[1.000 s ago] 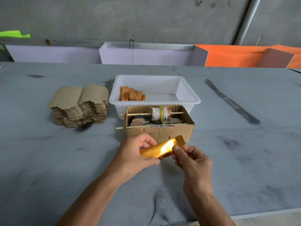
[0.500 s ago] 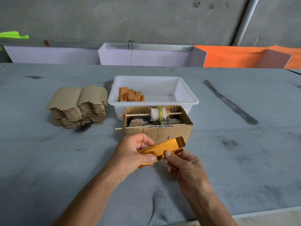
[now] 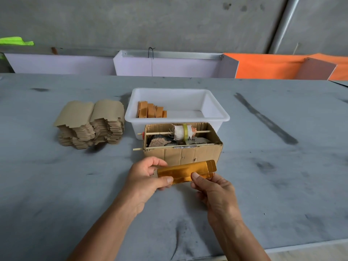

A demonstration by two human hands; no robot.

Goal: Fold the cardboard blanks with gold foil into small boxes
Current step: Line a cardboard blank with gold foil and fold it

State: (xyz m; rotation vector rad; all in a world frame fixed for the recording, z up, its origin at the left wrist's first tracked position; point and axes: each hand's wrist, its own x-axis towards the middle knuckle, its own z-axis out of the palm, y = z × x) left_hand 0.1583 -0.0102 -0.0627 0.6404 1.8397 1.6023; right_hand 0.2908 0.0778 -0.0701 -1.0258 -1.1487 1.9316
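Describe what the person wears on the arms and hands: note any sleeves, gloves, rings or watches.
Nothing is worn. The left hand and right hand are bare, with no gloves or rings in view. Both forearms are bare down to the frame's edge: no sleeves, watch or bracelet show. The nails look short and unpainted.

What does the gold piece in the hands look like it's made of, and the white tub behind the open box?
Gold blank: looks like thin card faced with shiny gold foil; it mirrors light and holds sharp creases. White tub: probably moulded plastic, going by its smooth, slightly translucent walls and rolled rim.
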